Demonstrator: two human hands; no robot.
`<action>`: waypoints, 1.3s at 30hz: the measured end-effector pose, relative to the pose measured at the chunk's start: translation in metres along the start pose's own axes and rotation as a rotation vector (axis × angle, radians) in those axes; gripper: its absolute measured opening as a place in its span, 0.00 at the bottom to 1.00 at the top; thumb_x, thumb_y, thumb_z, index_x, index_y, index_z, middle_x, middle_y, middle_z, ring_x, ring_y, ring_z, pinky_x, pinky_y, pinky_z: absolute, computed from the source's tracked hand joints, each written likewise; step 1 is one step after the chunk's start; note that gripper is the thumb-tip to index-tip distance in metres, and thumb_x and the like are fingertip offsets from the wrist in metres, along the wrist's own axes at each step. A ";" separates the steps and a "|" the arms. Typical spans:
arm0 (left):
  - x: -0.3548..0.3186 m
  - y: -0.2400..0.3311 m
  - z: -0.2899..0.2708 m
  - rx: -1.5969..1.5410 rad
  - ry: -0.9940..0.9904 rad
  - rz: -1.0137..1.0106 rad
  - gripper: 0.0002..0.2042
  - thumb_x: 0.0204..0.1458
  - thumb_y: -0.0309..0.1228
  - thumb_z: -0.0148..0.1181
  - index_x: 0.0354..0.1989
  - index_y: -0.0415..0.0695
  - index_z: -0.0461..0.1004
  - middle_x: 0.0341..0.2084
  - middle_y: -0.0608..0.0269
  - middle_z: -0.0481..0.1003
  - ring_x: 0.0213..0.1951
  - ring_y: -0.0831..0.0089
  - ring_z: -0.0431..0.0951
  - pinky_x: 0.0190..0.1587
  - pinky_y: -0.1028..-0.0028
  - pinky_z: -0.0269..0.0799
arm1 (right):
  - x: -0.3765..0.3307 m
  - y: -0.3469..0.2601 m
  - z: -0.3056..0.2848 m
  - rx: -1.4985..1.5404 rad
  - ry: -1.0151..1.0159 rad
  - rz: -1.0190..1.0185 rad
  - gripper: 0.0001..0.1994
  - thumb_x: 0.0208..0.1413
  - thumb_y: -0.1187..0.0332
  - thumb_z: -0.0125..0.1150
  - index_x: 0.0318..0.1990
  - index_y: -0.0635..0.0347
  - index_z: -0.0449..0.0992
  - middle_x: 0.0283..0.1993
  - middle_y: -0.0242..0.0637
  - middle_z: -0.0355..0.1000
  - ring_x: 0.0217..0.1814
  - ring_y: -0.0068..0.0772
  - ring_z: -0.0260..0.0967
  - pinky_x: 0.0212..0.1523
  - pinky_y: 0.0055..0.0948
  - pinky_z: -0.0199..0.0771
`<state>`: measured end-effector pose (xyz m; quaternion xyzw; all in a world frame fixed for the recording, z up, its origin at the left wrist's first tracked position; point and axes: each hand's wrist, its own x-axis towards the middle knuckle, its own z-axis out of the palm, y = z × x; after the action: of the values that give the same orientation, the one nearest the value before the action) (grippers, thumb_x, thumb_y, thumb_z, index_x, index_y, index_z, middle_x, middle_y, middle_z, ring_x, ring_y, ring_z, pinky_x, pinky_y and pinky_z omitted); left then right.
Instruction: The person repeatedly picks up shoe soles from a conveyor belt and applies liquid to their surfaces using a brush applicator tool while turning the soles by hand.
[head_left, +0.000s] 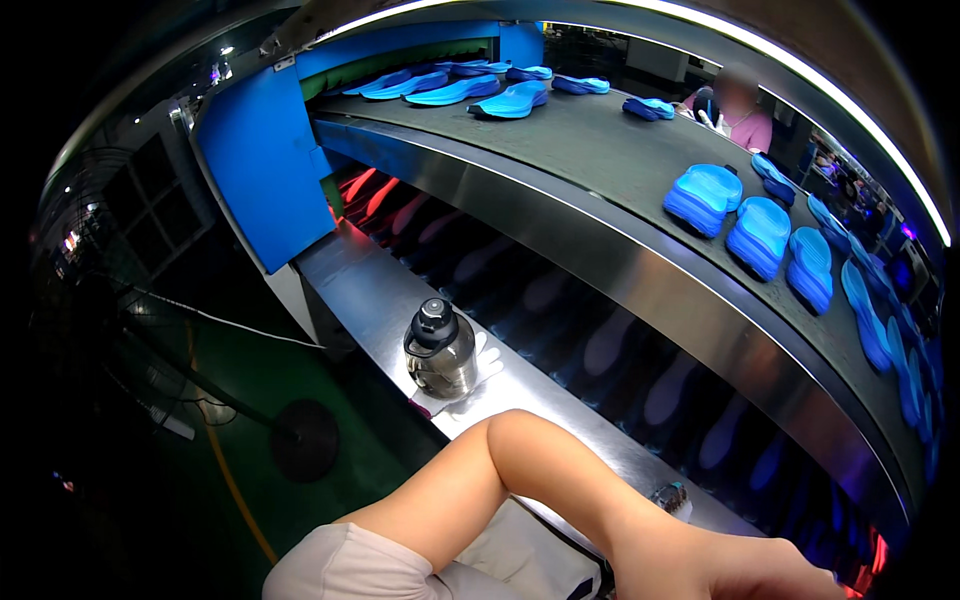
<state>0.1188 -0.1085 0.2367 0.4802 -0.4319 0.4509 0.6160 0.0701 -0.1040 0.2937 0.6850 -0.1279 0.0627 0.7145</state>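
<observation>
My left arm reaches across from the lower edge, elbow bent over the steel ledge. At the bottom right, my left hand is cut off by the frame and its fingers do not show. It is nearest the lower belt, where pale soles lie in rows under a dim glow. My right hand is out of view. On the upper belt stand stacks of blue shoe soles, with single blue soles farther back by the blue machine housing.
On the ledge a steel flask with a black lid stands beside a white glove. A small clear-and-dark object lies near my forearm. Across the belt is a person in pink. A round black base rests on the green floor.
</observation>
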 end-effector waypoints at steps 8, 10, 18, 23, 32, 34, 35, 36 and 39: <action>0.000 -0.005 -0.001 -0.027 -0.007 -0.014 0.11 0.52 0.29 0.51 0.41 0.39 0.71 0.39 0.57 0.70 0.42 0.65 0.69 0.43 0.71 0.63 | 0.021 -0.052 0.010 -0.181 0.006 0.619 0.15 0.47 0.80 0.54 0.45 0.64 0.70 0.46 0.37 0.68 0.50 0.21 0.62 0.51 0.17 0.59; 0.000 -0.006 -0.001 -0.029 -0.002 -0.019 0.11 0.52 0.29 0.51 0.41 0.39 0.71 0.39 0.57 0.70 0.42 0.65 0.69 0.43 0.71 0.63 | 0.023 -0.055 0.009 -0.201 -0.006 0.667 0.15 0.47 0.80 0.54 0.45 0.64 0.70 0.46 0.37 0.68 0.50 0.21 0.62 0.51 0.18 0.59; -0.001 -0.012 0.001 -0.041 -0.008 -0.037 0.10 0.52 0.29 0.51 0.40 0.39 0.71 0.38 0.58 0.70 0.42 0.64 0.69 0.43 0.71 0.63 | 0.046 -0.070 -0.005 -0.139 -0.135 0.845 0.14 0.46 0.80 0.54 0.44 0.63 0.71 0.45 0.37 0.68 0.50 0.22 0.62 0.51 0.18 0.59; -0.002 -0.013 0.002 -0.017 0.003 -0.044 0.09 0.51 0.28 0.50 0.39 0.39 0.71 0.38 0.58 0.69 0.41 0.64 0.69 0.43 0.71 0.63 | 0.030 -0.060 0.019 -0.249 0.011 0.575 0.13 0.46 0.80 0.54 0.43 0.63 0.72 0.44 0.36 0.68 0.49 0.22 0.63 0.51 0.18 0.59; -0.002 -0.022 0.004 -0.019 -0.007 -0.072 0.08 0.51 0.28 0.50 0.38 0.39 0.71 0.37 0.58 0.69 0.41 0.64 0.68 0.43 0.71 0.63 | 0.021 -0.038 0.019 -0.279 0.068 0.482 0.14 0.46 0.81 0.54 0.43 0.63 0.72 0.43 0.36 0.69 0.48 0.22 0.63 0.52 0.18 0.59; -0.002 -0.021 0.005 -0.007 -0.009 -0.075 0.08 0.51 0.27 0.50 0.37 0.39 0.71 0.37 0.58 0.69 0.41 0.64 0.68 0.43 0.71 0.63 | 0.023 -0.042 0.024 -0.297 0.103 0.416 0.14 0.46 0.81 0.54 0.42 0.63 0.72 0.43 0.36 0.69 0.48 0.22 0.63 0.52 0.18 0.59; -0.002 -0.020 0.006 0.000 -0.009 -0.075 0.08 0.51 0.27 0.50 0.37 0.39 0.71 0.37 0.58 0.69 0.41 0.64 0.68 0.43 0.71 0.63 | 0.032 -0.055 0.029 -0.332 0.110 0.573 0.12 0.45 0.81 0.55 0.41 0.63 0.72 0.42 0.36 0.69 0.48 0.22 0.64 0.51 0.18 0.59; -0.002 -0.020 0.005 0.007 -0.011 -0.079 0.08 0.51 0.27 0.50 0.37 0.39 0.71 0.37 0.58 0.69 0.41 0.64 0.68 0.43 0.71 0.63 | 0.040 -0.062 0.026 -0.350 0.113 0.651 0.12 0.45 0.80 0.55 0.40 0.63 0.72 0.41 0.35 0.69 0.47 0.22 0.64 0.50 0.18 0.60; -0.001 -0.024 0.005 -0.009 -0.021 -0.091 0.07 0.51 0.27 0.50 0.36 0.39 0.71 0.37 0.58 0.68 0.40 0.64 0.68 0.42 0.71 0.63 | 0.056 -0.071 0.015 -0.245 -0.008 0.821 0.09 0.45 0.79 0.56 0.36 0.63 0.73 0.39 0.35 0.69 0.47 0.23 0.64 0.47 0.18 0.61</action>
<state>0.1418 -0.1171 0.2314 0.5015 -0.4182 0.4152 0.6335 0.1415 -0.1276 0.2414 0.4877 -0.3991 0.3237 0.7058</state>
